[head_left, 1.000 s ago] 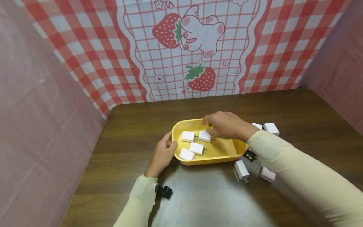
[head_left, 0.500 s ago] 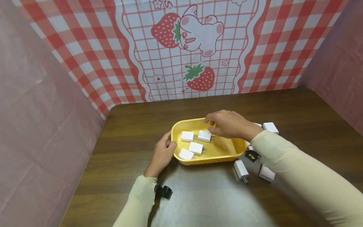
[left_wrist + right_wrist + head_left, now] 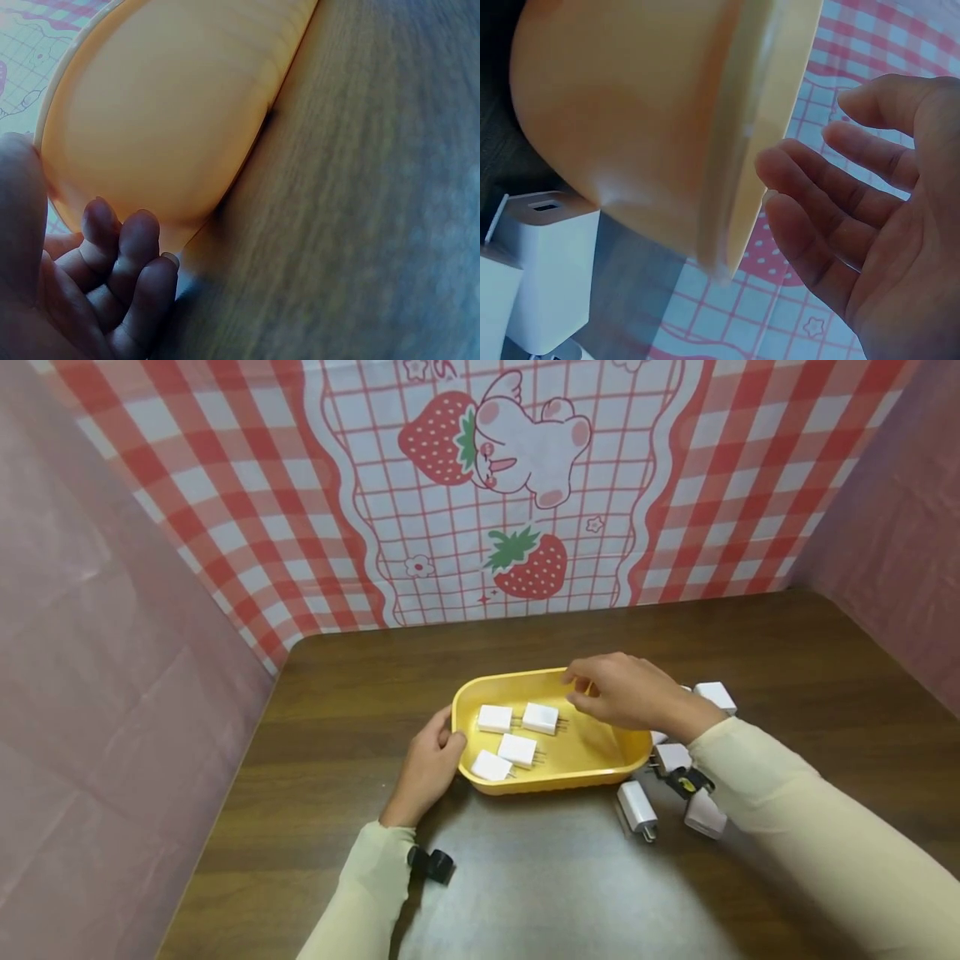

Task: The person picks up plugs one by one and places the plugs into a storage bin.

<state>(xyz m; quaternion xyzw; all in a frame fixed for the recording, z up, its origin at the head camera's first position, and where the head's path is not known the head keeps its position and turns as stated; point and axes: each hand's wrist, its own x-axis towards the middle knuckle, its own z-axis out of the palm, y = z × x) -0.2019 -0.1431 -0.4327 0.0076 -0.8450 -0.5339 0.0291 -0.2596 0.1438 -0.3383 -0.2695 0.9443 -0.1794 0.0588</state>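
The right hand (image 3: 628,690), loosely spread and empty, hangs over the yellow tray (image 3: 588,753), whose end the left hand (image 3: 426,770) grips. Inside, left of the right hand, lies a white charger (image 3: 539,717): probably light, stiff, smooth, best pinched by its flat sides.

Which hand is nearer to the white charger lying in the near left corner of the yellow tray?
Left: the left hand holds the left end of the yellow tray, just beside the white charger. The right hand is farther, over the tray's right part.
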